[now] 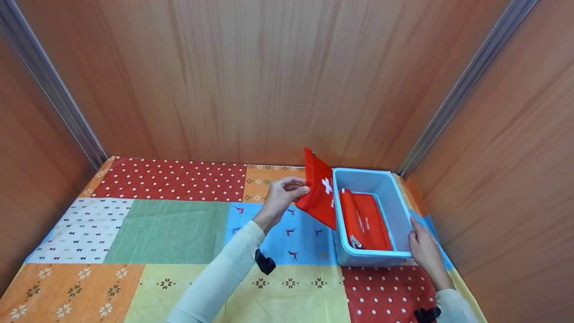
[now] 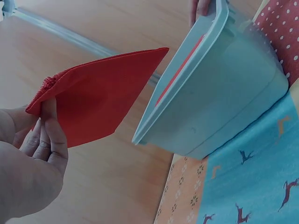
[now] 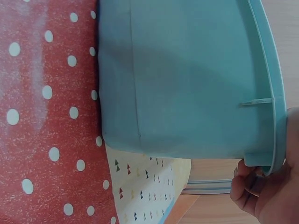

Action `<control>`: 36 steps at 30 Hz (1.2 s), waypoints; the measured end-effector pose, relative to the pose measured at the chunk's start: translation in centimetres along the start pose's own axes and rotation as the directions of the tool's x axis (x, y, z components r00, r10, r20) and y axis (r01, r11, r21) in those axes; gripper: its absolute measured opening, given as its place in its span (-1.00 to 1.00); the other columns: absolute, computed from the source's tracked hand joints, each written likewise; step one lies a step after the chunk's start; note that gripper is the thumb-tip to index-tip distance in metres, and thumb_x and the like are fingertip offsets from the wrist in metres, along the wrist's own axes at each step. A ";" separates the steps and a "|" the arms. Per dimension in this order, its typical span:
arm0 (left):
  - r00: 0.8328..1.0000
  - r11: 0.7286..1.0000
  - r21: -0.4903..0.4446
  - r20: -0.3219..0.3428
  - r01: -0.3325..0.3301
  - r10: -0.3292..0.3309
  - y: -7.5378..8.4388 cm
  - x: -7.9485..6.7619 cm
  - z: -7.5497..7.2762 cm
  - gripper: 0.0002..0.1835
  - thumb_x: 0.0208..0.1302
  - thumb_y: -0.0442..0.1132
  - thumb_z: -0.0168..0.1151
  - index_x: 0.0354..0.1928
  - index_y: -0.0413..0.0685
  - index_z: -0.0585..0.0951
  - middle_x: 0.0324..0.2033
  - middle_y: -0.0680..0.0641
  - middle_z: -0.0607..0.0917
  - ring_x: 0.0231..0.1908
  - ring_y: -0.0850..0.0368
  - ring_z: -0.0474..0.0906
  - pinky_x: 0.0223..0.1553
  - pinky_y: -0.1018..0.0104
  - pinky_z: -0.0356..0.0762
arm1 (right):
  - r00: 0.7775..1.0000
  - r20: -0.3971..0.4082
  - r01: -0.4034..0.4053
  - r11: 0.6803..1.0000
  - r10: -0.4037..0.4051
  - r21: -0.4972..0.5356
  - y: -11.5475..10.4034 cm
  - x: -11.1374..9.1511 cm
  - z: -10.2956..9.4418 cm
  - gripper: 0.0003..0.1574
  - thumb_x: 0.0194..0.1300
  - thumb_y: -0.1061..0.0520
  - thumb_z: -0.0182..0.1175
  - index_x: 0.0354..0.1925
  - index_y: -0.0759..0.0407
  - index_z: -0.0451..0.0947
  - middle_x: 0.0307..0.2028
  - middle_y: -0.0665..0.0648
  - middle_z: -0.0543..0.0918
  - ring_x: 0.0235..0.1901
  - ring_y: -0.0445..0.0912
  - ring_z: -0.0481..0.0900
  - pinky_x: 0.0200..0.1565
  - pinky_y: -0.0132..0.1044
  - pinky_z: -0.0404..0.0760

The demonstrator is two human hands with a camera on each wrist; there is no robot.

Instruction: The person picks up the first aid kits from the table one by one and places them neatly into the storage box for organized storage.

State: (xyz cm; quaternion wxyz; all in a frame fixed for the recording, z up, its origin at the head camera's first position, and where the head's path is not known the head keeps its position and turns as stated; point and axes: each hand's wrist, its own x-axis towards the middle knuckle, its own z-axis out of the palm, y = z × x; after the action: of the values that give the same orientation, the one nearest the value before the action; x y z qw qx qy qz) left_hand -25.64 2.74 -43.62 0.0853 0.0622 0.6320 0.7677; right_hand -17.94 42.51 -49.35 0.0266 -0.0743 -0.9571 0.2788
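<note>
A flat red first-aid pouch (image 1: pixel 319 190) with a white cross is pinched along one edge by my left hand (image 1: pixel 284 197), just left of a light blue plastic bin (image 1: pixel 367 253). In the left wrist view the pouch (image 2: pixel 103 98) hangs in the air, thumb and fingers at its zipped edge. My right hand (image 1: pixel 423 244) grips the bin's rim at its near right corner; the right wrist view shows fingers (image 3: pixel 245 186) curled under that rim (image 3: pixel 279 116). Inside the bin lie more red pouches (image 1: pixel 374 224), one with a zip pull showing.
A patchwork-print cloth (image 1: pixel 179 229) covers the table beneath the bin. Wood-grain panels (image 1: pixel 269 80) rise at the back and both sides, joined by metal corner strips (image 1: pixel 466 85). The bin stands near the right panel. Black straps (image 1: pixel 264 262) are on both wrists.
</note>
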 end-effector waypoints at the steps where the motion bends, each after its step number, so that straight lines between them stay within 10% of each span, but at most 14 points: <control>1: 1.000 1.000 -0.001 0.006 0.004 -0.004 -0.1 0.0 0.3 -0.67 0.20 -0.14 0.39 0.00 -0.01 0.66 -0.05 -0.06 0.73 -0.07 -0.01 0.68 -0.06 0.17 0.67 | 1.000 -0.002 0.002 1.000 -0.002 0.001 0.0 0.0 0.0 -0.32 0.55 0.10 -0.21 0.52 0.20 -0.08 0.41 0.46 0.15 0.33 0.39 0.22 0.18 0.30 0.38; 36: 0.997 0.997 0.053 0.048 0.062 -0.064 -2.5 0.2 4.7 -0.76 0.15 -0.26 0.43 -0.12 -0.06 0.66 -0.19 -0.07 0.73 -0.22 0.05 0.69 -0.21 0.19 0.71 | 0.997 -0.056 0.046 0.999 -0.047 -0.023 0.0 0.0 0.1 -0.35 0.52 0.18 -0.19 0.48 0.31 0.03 0.37 0.50 0.22 0.32 0.41 0.24 0.25 0.27 0.33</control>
State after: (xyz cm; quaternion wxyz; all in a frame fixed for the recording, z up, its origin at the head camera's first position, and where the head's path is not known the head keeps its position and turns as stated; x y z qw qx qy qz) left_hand -24.78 7.79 -45.21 0.1235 0.0633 0.6509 0.7464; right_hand -17.99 42.46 -49.42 0.0593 -0.0602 -0.9604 0.2655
